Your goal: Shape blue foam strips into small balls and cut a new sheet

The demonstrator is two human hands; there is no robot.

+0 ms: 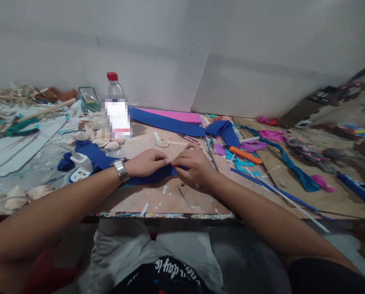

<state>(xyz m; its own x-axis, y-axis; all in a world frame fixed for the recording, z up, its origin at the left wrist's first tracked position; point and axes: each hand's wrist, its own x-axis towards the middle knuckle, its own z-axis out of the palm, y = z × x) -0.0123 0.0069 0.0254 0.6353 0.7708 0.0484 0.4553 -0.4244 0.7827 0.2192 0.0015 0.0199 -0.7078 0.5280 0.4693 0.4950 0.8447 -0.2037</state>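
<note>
A dark blue strip of cloth or crepe paper (pixel 153 178) lies across the table before me, and both hands are on it. My left hand (pixel 147 163), with a metal watch at the wrist, pinches the strip's upper edge between thumb and fingers. Close beside it, my right hand (pixel 196 165) has its fingers pressed together on the strip's right end. The fingertips of the two hands almost meet, and they cover that part of the strip. Just beyond them lies a small roll of pale tape (pixel 163 142).
A bottle with a red cap (pixel 112 76) stands at the back. Folded blue strips (pixel 170 122) lie near the wall. To the right are an orange-handled cutter (pixel 246 155) and coloured scraps. On the left are a white power plug (pixel 82 166), shell-like pieces (pixel 104 139) and green-handled pliers (pixel 23 127).
</note>
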